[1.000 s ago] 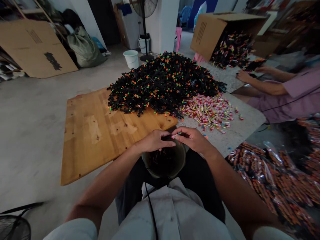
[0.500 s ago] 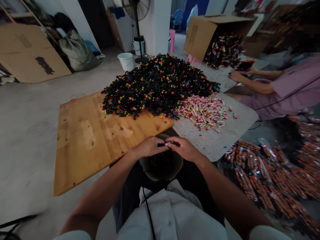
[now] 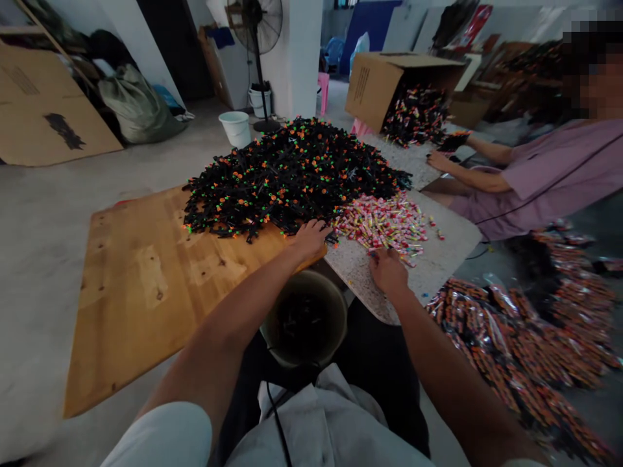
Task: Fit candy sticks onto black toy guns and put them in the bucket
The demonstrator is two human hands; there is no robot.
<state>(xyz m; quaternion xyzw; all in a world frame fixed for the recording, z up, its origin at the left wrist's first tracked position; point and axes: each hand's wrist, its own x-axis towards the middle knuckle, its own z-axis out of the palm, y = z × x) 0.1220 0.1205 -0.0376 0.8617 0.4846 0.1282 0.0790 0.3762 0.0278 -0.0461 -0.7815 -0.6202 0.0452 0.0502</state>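
Note:
My left hand [image 3: 310, 238] reaches to the near edge of a big heap of black plastic pieces [image 3: 292, 175] with orange and green tips. Its fingers are stretched out and apart, touching the edge of the heap. At the near side of a pile of small pink, yellow and red tubes [image 3: 384, 220], my right hand [image 3: 390, 271] has its fingers bent down and drawn together; what lies at the fingertips is too small to make out. Between my knees stands a bucket [image 3: 338, 311] with dark pieces inside.
The heap rests on a wooden board [image 3: 126, 292], the tubes on a speckled grey tabletop [image 3: 438, 259]. A co-worker [image 3: 549, 162] sits at the right, beside a tipped cardboard box [image 3: 365, 87] of pieces. Bagged goods [image 3: 525, 344] cover the floor at right.
My hands have parted from above the bucket, where they held a small piece together. The left moved up to the black heap, the right over to the tube pile. The view shifted slightly.

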